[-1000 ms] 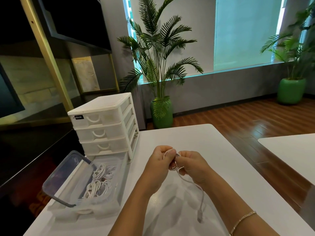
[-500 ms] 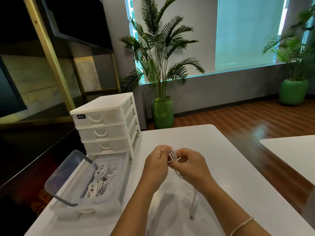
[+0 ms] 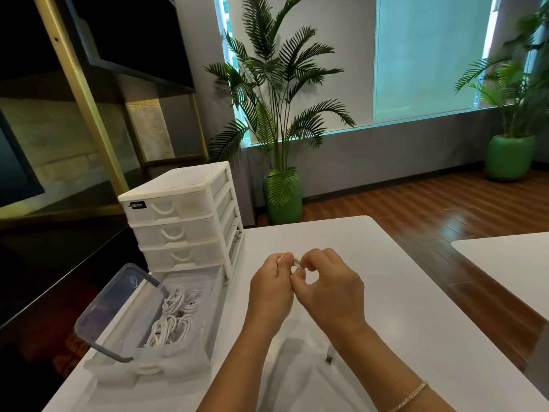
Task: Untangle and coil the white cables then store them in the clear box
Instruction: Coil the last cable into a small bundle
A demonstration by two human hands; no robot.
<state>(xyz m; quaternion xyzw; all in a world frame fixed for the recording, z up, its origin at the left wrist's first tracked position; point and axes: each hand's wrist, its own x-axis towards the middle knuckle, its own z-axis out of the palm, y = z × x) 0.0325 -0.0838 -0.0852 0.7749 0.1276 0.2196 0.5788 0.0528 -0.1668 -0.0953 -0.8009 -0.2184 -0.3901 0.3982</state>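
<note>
Over the white table, my left hand [image 3: 271, 288] and my right hand [image 3: 329, 288] meet and both pinch a small coil of white cable [image 3: 296, 262]. Most of the coil is hidden by my fingers. The cable's loose end with its dark plug [image 3: 329, 358] hangs below my right wrist, just above the tabletop. At the table's left edge stands the clear box [image 3: 178, 356], with its lid [image 3: 118, 310] tipped up on the left side. Several coiled white cables [image 3: 175, 318] lie inside it.
A white three-drawer organiser [image 3: 181, 221] stands right behind the clear box. A second white table [image 3: 511, 263] is at the right, across a strip of wooden floor. Potted palms stand by the far wall. A dark cabinet runs along the left.
The hanging tail of the cable has become shorter as more of it was wound into the coil between my hands. My hands stayed close together above the table.
</note>
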